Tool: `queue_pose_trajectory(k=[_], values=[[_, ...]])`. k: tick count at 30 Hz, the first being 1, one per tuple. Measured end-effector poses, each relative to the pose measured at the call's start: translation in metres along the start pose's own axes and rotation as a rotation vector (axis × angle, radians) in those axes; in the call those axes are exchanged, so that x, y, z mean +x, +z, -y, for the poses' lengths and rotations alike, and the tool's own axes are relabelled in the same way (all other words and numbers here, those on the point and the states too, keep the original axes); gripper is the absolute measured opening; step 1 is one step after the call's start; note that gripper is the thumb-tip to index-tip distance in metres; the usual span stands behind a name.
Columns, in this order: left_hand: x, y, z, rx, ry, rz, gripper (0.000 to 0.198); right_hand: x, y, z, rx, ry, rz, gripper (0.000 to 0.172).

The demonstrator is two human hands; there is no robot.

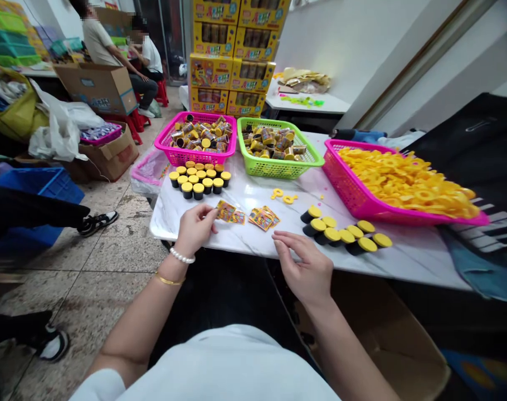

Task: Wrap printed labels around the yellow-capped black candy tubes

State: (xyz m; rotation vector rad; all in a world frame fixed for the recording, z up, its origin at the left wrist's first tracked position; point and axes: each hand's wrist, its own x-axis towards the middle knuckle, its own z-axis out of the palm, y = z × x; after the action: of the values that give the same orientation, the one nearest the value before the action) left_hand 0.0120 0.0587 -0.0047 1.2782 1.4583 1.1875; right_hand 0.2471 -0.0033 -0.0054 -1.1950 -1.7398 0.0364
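My left hand (196, 229), with a pearl bracelet and a gold bangle at the wrist, pinches the left edge of some small printed yellow cards (226, 211) just over the table's front edge. A second small pile of printed cards (263, 218) lies between my hands. My right hand (304, 264) holds nothing visible; its fingers stretch toward that pile without touching it. Beyond my left hand stand several black tubs with yellow lids (200, 179). More yellow-lidded black tubs (345, 234) stand beside my right hand, some looking tilted.
A pink basket (195, 160) and a green basket (278, 167) hold small tubs at the table's back. A larger pink basket (354, 203) holds yellow plastic pieces. Two yellow rings (287, 198) lie mid-table. Boxes (232, 67) are stacked behind; people sit at back left.
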Motion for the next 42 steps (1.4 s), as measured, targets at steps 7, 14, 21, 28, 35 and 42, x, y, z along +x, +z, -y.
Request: queue_pose_trajectory(k=[7, 14, 21, 28, 35, 42], values=[[-0.034, -0.021, -0.008, 0.127, 0.050, 0.119, 0.021, 0.030, 0.041, 0.015, 0.353, 0.309, 0.262, 0.029], [-0.061, -0.035, -0.014, -0.082, 0.027, -0.186, 0.025, 0.039, 0.087, 0.044, 0.494, 0.361, 0.347, 0.044], [-0.095, -0.035, -0.007, -0.211, 0.006, -0.275, 0.038, 0.018, 0.097, 0.066, 0.479, 0.372, 0.282, 0.046], [-0.096, -0.037, 0.003, -0.220, 0.057, -0.447, 0.029, 0.017, 0.101, 0.074, 0.286, 0.077, 0.183, 0.040], [-0.101, -0.047, 0.009, -0.239, 0.099, -0.439, 0.016, 0.012, 0.108, 0.081, 0.178, -0.151, 0.173, 0.032], [-0.100, -0.059, 0.016, -0.415, -0.056, -0.383, 0.018, 0.009, 0.112, 0.091, 0.219, -0.296, 0.351, 0.030]])
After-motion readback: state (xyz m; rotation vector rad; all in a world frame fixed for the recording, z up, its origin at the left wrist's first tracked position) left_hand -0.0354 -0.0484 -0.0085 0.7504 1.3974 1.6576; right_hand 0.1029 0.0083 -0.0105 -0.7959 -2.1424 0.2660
